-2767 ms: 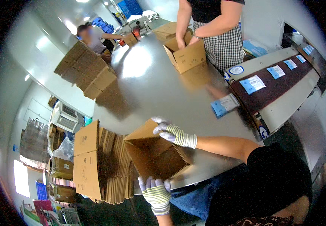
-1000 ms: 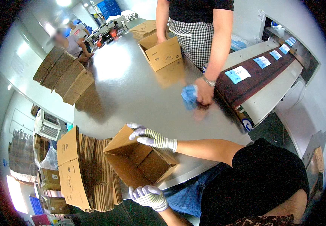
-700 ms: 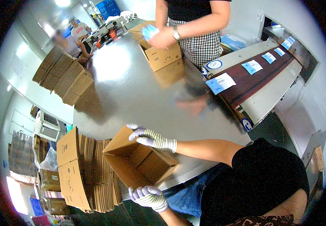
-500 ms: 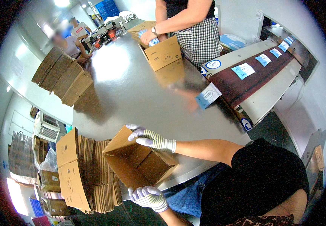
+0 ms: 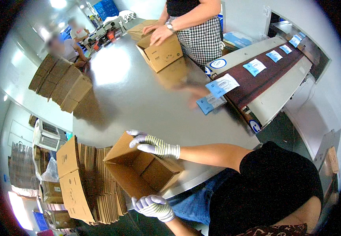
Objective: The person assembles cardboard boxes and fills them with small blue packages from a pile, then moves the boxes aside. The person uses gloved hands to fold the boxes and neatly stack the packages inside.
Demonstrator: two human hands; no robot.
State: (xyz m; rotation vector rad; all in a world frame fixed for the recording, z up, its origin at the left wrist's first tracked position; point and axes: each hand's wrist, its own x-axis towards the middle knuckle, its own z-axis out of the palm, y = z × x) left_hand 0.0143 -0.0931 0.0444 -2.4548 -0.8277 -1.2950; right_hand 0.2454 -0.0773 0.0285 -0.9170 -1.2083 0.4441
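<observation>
A wide grey metal tabletop [image 5: 139,98] fills the middle of the view, with a dark conveyor belt [image 5: 257,78] carrying blue-and-white packets along its right side. Against the tabletop's near-left edge leans a stack of flattened cardboard boxes [image 5: 88,185]. Just beside that stack, at the tabletop's near edge, an open brown carton [image 5: 139,173] lies tipped with its opening toward the person. The right hand [image 5: 154,144], gloved, reaches in from the right on an extended bare forearm; its fingers lie spread over the carton's top edge. The left hand [image 5: 152,206], also gloved, comes up from below with fingers curled under the carton's lower edge. Across the tabletop a co-worker's hand [image 5: 160,34] rests on another open carton [image 5: 160,53].
</observation>
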